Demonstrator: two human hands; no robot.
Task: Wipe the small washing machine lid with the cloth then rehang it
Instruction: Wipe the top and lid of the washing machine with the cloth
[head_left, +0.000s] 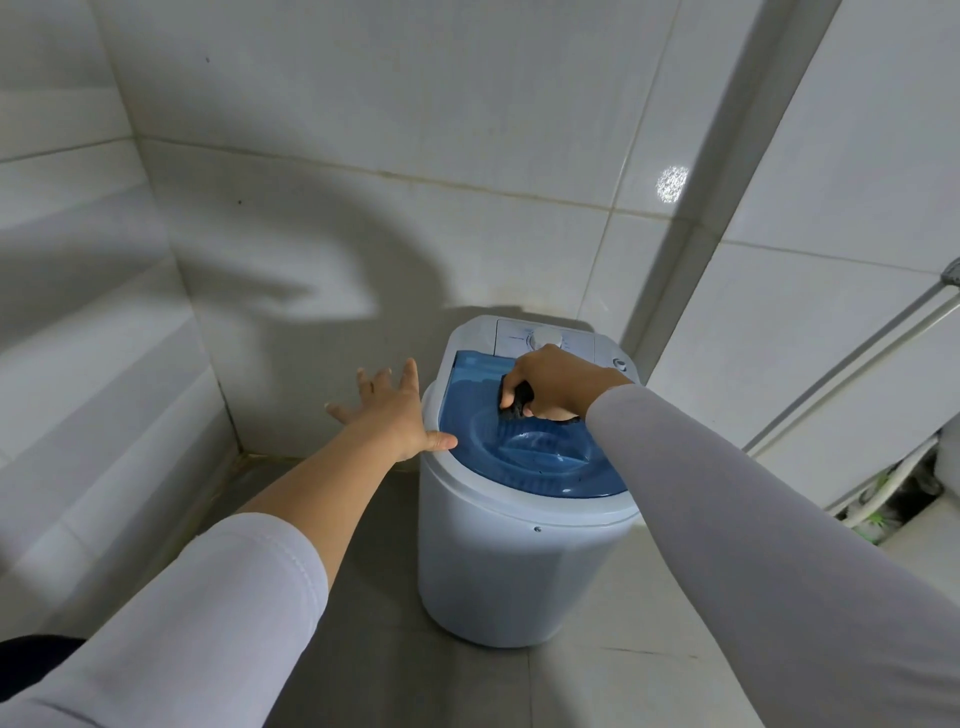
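Note:
A small white washing machine (509, 566) stands on the floor in a tiled corner. Its translucent blue lid (530, 457) is closed on top. My right hand (558, 382) presses a dark bunched cloth (515, 400) onto the rear part of the lid, just in front of the white control dial (545, 338). My left hand (389, 410) is spread open beside the machine's left rim, with the thumb touching the lid's edge and the fingers held off in the air.
Tiled walls (363, 156) close in behind and on the left. A white vertical pipe or corner trim (696, 218) runs up behind the machine. At the right edge are slanted white pipes (852, 364) and hoses near a floor gap (893, 499).

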